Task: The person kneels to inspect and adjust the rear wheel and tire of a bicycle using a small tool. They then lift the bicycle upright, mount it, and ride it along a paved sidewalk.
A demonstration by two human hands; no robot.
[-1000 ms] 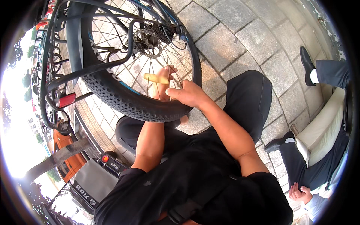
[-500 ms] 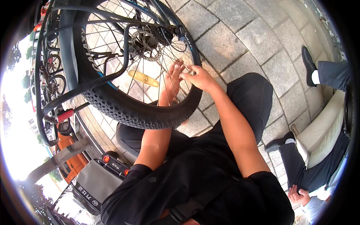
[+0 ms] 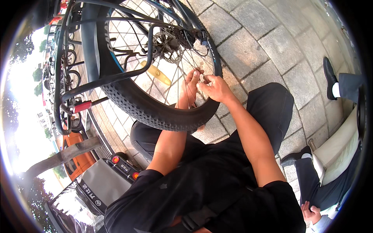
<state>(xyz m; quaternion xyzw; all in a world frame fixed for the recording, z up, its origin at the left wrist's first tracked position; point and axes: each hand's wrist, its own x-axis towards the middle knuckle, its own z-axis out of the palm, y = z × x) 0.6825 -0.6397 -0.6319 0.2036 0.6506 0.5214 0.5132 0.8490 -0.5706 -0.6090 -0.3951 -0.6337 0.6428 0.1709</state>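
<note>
A bicycle wheel with a knobby black tyre (image 3: 155,113) stands in front of me, its thin spokes running to a hub with a disc rotor (image 3: 174,51). My left hand (image 3: 190,84) reaches in past the tyre and is among the spokes, fingers closed in a pinch. From the right, my right hand (image 3: 216,89) meets it near the rim, thumb and fingers pinched together. Whatever is between the fingertips is too small to tell, though spokes cross right there. Next to the hands, a yellow reflector (image 3: 156,73) is fixed among the spokes.
A black rear rack (image 3: 112,80) with a red reflector (image 3: 82,106) arches over the tyre. Grey paving (image 3: 268,50) lies beyond. At right sits a person in dark trousers and black shoes (image 3: 330,77). A grey-covered vehicle (image 3: 107,182) and a wooden rail (image 3: 64,157) are at lower left.
The view has shifted, so the bicycle and my hands appear further right. The wheel seems slightly turned, with the yellow reflector now partly behind the rack bar. Both hands stay pinched at the spokes.
</note>
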